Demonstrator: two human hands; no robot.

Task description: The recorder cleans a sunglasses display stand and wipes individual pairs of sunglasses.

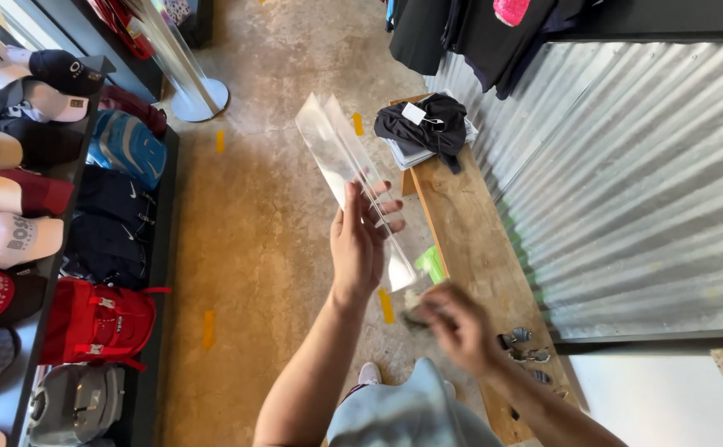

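Clear acrylic panel [353,178] sits in my left hand [357,248], long and narrow, tilted so its far end points to abt 11 o'clock and its near end drops toward 5 o'clock. Left forearm comes up from the bottom edge, wrist straight, palm turned toward the panel; thumb on the near face, fingers [386,207] wrapped round the far edge and showing through the plastic, so it's a pinch grip at abt mid-length. Right hand [457,327] is at 4 o'clock from the left, motion-blurred, at the panel's lower end; fingers curled on a small pale wad, looks like a cloth [415,302], but blur is too heavy to tell how tight. A green bit [432,263] shows just behind the panel's lower end, can't tell what it is.

Wooden bench [469,240] runs along the corrugated metal wall [626,182] at 3 o'clock, w/ a folded black garment [428,124] at its far end and metal clips [523,343] near my right wrist. Shelves [142,273] at 9 o'clock hold caps [14,240] and bags, incl. a red backpack [97,323].
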